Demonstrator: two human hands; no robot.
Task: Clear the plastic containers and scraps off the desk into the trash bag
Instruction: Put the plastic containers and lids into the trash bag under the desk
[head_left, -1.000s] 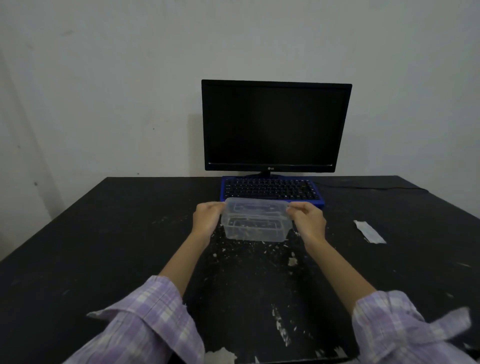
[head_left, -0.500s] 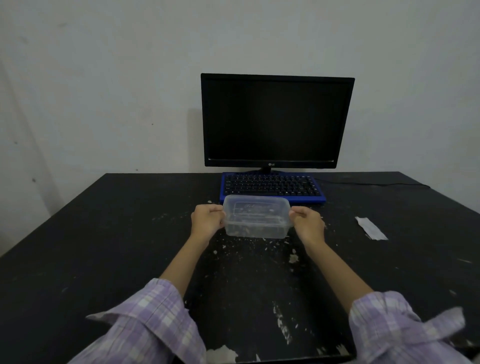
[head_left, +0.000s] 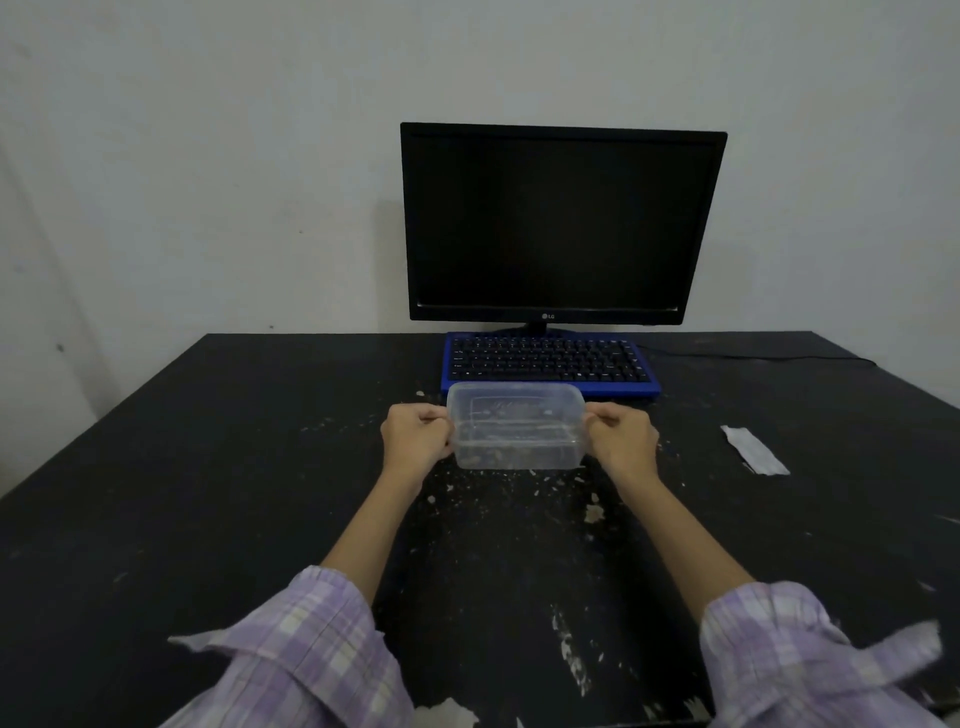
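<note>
Left hand (head_left: 415, 439) and right hand (head_left: 621, 441) pinch the ends of a clear tub (head_left: 515, 434), seemingly just above the black desk (head_left: 208, 493), before a keyboard (head_left: 548, 364); scrap (head_left: 753, 451) lies right.

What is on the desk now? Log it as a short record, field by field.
held item: clear container, gripped at both ends
left hand: grips its left end
right hand: grips its right end
scraps: white paper strip to the right; small crumbs in front of the container
other: keyboard behind the container, dark monitor behind that
surface: black desk
trash bag: not in view
</note>
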